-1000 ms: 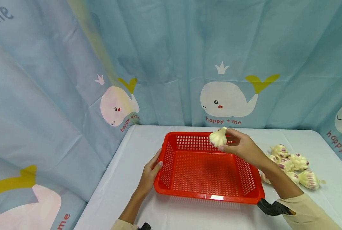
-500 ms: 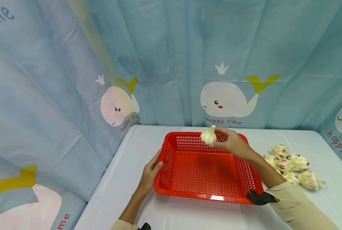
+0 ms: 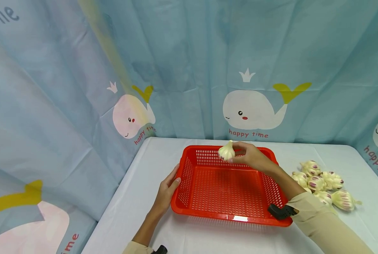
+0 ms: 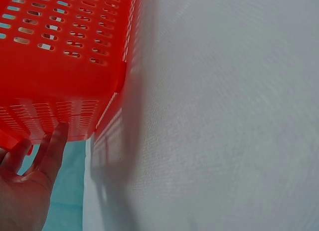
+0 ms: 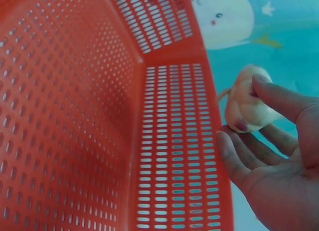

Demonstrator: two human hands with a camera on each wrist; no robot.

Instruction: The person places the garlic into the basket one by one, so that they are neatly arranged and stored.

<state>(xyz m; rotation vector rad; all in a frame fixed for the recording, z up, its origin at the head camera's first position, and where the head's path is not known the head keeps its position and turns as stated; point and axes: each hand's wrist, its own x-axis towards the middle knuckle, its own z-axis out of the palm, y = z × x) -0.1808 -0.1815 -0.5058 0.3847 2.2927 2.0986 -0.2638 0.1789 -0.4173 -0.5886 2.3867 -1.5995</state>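
My right hand (image 3: 251, 157) pinches a garlic bulb (image 3: 226, 151) between thumb and fingers, above the far rim of a red plastic basket (image 3: 230, 216). The pale bulb has purple patches, and its stem points up in the head view. In the right wrist view the garlic bulb (image 5: 245, 102) is beside the outer face of the perforated wall. My left hand (image 3: 165, 194) touches the basket's left side; the left wrist view shows its fingers (image 4: 56, 150) fairly straight against the wall. No garlic shows inside the basket.
Several more garlic bulbs (image 3: 316, 183) lie grouped on the white tablecloth (image 3: 138, 197) right of the basket, partly behind my right forearm. A blue curtain (image 3: 189, 70) with whale prints hangs behind the table and along its left side.
My right hand has moved left with the garlic bulb along the far rim, slowing in the last half second. The left hand and the basket have stayed in place.
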